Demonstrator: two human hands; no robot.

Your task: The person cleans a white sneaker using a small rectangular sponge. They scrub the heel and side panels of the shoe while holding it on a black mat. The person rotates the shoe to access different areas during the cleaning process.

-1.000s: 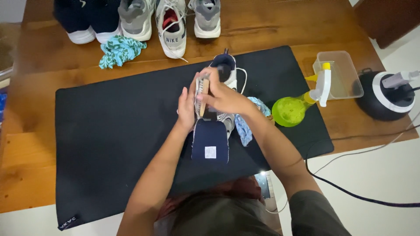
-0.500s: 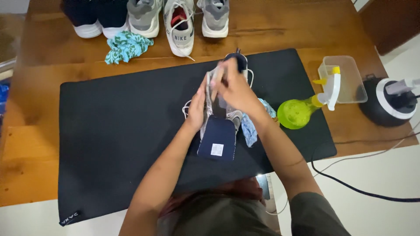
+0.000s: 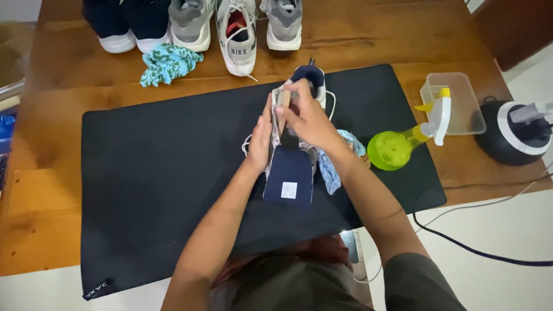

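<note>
hands [image 3: 288, 124] gripping shoe [image 3: 295, 167], black mat [image 3: 155, 178]

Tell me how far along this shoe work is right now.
Done: nothing in view shows a finished shoe. In hand: the left hand steadies a navy and white shoe on the black mat while the right hand works a small brush-like tool on it. Left: five shoes wait in a row on the wooden table.

Soft, even indoor light — warm on the wooden tabletop [image 3: 52, 190], brighter on the pale floor [image 3: 507, 230] at right. Faint shadows under the forearms. Slight motion blur on the hands; mild edge distortion.
</note>
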